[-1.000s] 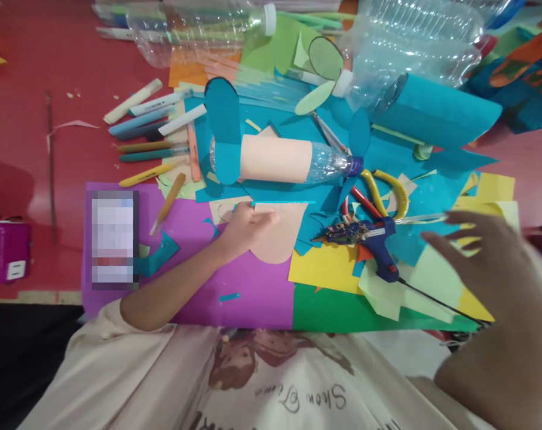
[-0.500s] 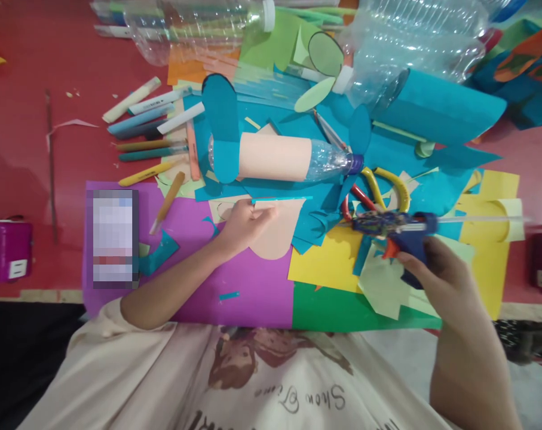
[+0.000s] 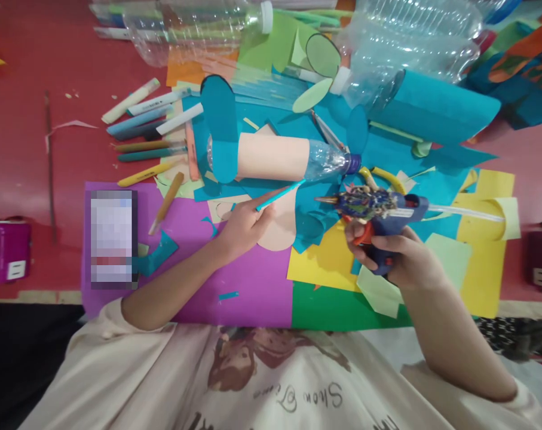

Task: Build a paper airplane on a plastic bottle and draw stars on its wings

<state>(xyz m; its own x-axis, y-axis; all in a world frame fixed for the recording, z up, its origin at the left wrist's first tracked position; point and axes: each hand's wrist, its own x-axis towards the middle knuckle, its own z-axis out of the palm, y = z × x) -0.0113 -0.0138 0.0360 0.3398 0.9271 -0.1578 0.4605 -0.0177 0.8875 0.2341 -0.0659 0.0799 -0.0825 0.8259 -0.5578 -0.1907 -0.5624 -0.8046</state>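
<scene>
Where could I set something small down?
The red surface between the thin stick and yellow marker; the purple sheet between the left forearm and green sheet, save one blue scrap. Crowded: around the wrapped bottle and glue gun.

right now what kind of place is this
Likely a craft table, in a classroom or workshop perhaps: the right hand holds a glue gun, with markers and a paper-wrapped bottle nearby.

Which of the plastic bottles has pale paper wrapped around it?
The small bottle with the purple cap; the other bottles are larger and lack that wrap.
</scene>
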